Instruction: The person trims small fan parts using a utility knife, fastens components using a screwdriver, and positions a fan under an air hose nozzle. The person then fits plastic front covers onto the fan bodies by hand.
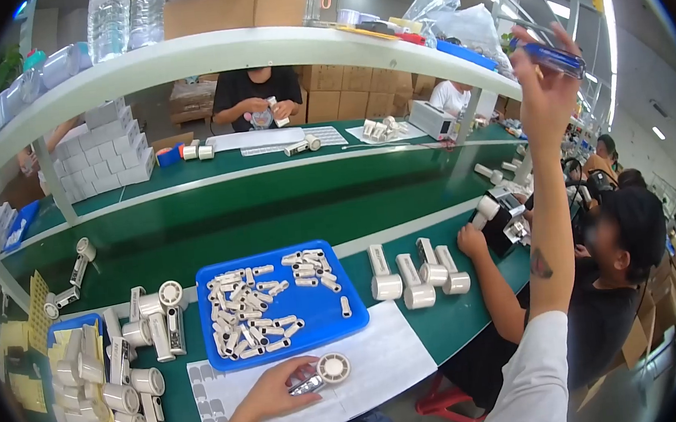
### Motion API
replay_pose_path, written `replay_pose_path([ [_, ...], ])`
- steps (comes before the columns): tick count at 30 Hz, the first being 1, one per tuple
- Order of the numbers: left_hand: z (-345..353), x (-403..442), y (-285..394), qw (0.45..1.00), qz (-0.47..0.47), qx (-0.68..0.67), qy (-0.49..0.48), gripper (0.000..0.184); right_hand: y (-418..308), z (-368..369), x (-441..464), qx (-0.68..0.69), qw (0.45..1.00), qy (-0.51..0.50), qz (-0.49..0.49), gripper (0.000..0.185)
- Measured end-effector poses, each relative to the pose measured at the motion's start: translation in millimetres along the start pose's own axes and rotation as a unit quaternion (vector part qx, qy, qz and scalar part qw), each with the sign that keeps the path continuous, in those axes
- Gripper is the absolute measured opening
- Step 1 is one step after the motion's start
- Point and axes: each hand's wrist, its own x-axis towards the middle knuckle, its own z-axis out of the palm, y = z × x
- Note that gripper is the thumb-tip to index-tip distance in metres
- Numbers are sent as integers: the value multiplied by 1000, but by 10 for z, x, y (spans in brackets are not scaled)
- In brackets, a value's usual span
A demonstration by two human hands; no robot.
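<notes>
My left hand [283,389] is wrapped round a small white fan [334,368] with a round grille, low over the white paper sheet [390,351]. Raised high at the upper right, my right hand [548,84] holds a blue and clear object [551,60] near the shelf's end; exactly what it is I cannot tell. Beyond my left hand lies a blue tray [344,275] with several small white parts [242,308]. Several white fans [416,280] lie to the right of the tray, and more fans [156,331] lie to its left.
A second blue tray [103,324] with fans and yellow paper stands at the left. Overhead runs a white shelf [259,49] with bottles and boxes. A co-worker in a black cap [633,225] sits close at the right; another person [256,97] works across the bench, beside stacked white boxes [104,155].
</notes>
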Motion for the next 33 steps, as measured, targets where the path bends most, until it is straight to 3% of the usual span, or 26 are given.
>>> replay_pose_path([
  [3, -13, 6, -8, 1000, -3, 3, -3, 72, 566, 65, 264, 25, 996, 79, -39, 45],
  [5, 11, 4, -62, 1000, 2, -4, 2, 72, 1071, 56, 352, 40, 995, 94, 3, 38],
  [10, 18, 17, -98, 1000, 4, 0, -1, 74, 1962, 343, 284, 126, 957, 152, 213, 20],
  [12, 19, 14, -83, 1000, -8, -22, -1, 75, 2180, 422, 217, 147, 923, 174, 310, 22],
  [13, 19, 16, -104, 1000, -5, -14, -3, 75, 2263, 409, 211, 149, 923, 176, 307, 22],
  [15, 9, 28, -106, 1000, -9, -19, -7, 75, 2328, 362, 179, -51, 911, 143, 385, 31],
  [18, 6, 28, -77, 999, -16, -34, -16, 75, 2308, 314, 151, -9, 914, 191, 357, 33],
  [22, 8, 30, -73, 999, -30, -30, -21, 75, 2296, 288, 172, 93, 929, 269, 237, 30],
  [23, 15, 33, -76, 999, -27, -30, -19, 75, 2262, 260, 174, 125, 930, 232, 256, 42],
  [24, 19, 32, -73, 999, -26, -29, -21, 75, 2204, 294, 143, 123, 930, 234, 256, 42],
  [27, 15, 38, -80, 998, -53, -27, -25, 78, 2248, 373, 56, -91, 967, 98, 217, 42],
  [28, 21, 44, -101, 998, -41, -27, -23, 78, 2296, 395, 24, -90, 967, 99, 218, 42],
  [30, 19, 37, -110, 999, -30, -26, -21, 78, 2426, 455, -24, -216, 955, -65, 194, 49],
  [31, 23, 33, -106, 999, -29, -24, -16, 76, 2509, 516, -34, -167, 955, -86, 228, 57],
  [33, 34, 40, -88, 999, -28, -21, -14, 75, 2635, 650, -17, -201, 954, -60, 214, 57],
])
